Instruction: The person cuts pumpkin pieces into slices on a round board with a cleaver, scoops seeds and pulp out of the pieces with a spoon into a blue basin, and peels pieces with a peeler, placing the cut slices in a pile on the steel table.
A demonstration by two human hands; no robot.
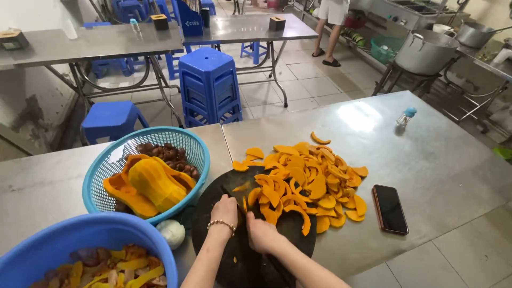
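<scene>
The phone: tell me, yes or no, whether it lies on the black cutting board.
No: the phone lies on the bare steel table, right of the black cutting board and the squash slices.

Both hands on round black cutting board (234, 256): left hand (224, 209), right hand (261, 234) at orange squash slices (306, 184). Teal basket (114, 160) left; phone (390, 208) right.

Knife blade hidden btwn hands; blue bowl (80, 234) cut off by frame edge.
</scene>
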